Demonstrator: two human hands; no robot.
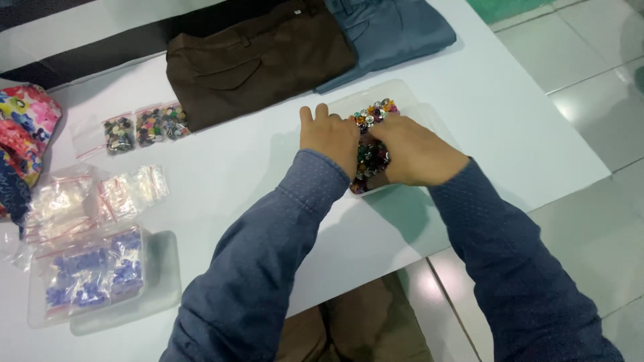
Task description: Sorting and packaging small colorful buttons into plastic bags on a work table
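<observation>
A clear plastic tray (402, 94) sits on the white table (228, 167), right of centre, and holds a heap of small multicoloured beads or gems (373, 115), shiny in green, orange, purple and silver. Both hands are down in that heap. The left hand (329, 137) lies flat along its left side with the fingers together and stretched toward the far edge. The right hand (414, 151) covers the near right part with its fingers curled down into the beads; whether they pinch anything cannot be told.

On the far left lie three small clear zip bags of dark mixed beads (146, 125) in a row. Nearer, a few clear zip bags with red seal strips (100, 198) hold pale contents. Nearest left, a second clear tray (164, 268) carries bags of blue beads (90, 271).

At the far edge lie two folded trousers, one brown (255, 60) and one grey-blue (389, 30). A floral cloth (23, 127) shows at the far left.
</observation>
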